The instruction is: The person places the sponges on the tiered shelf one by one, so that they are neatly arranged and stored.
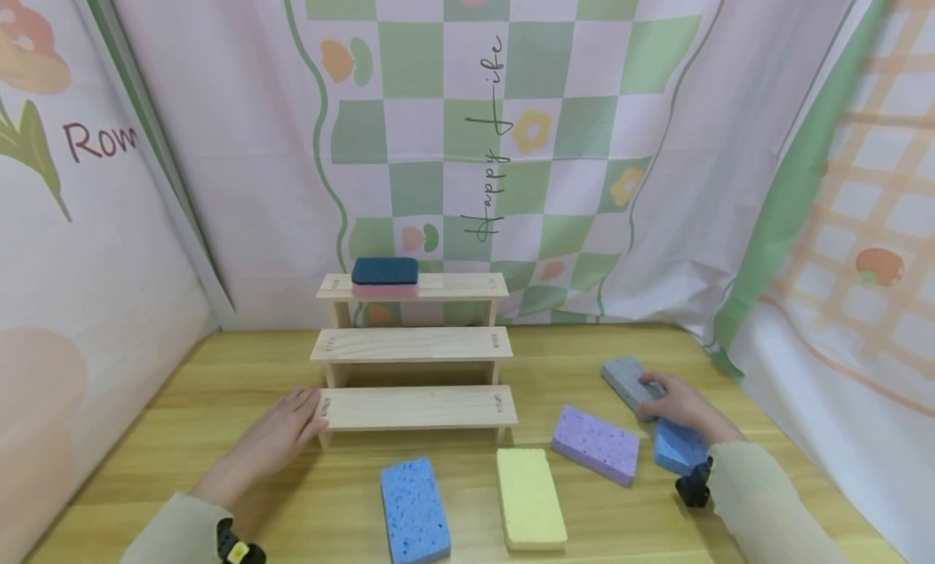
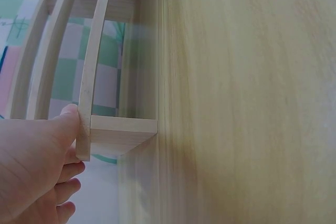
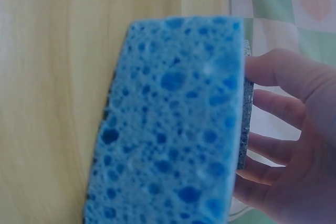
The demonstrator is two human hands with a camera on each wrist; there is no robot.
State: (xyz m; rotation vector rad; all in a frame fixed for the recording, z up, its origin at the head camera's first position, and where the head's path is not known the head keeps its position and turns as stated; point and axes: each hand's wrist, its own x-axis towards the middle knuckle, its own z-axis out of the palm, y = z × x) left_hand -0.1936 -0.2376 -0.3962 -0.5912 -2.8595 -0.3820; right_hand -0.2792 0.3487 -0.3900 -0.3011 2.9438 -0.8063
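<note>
A three-tier wooden shelf (image 1: 420, 407) stands at the back middle of the table. At its left end my left hand (image 1: 281, 430) holds the corner of the lowest board, thumb (image 2: 67, 119) on the board's edge and fingers around the end. On the right, my right hand (image 1: 682, 403) grips a grey sponge (image 1: 623, 379) between thumb and fingers. Partly under that wrist lies a blue sponge (image 1: 678, 448), large in the right wrist view and covering most of the grey one. A dark-blue and pink sponge (image 1: 385, 277) sits on the top tier, left of its middle.
In front of the shelf lie a speckled blue sponge (image 1: 415, 511) and a yellow sponge (image 1: 531, 499). A purple sponge (image 1: 595, 444) lies between the shelf and my right hand. Printed curtains (image 1: 540, 182) close off the table's back and sides.
</note>
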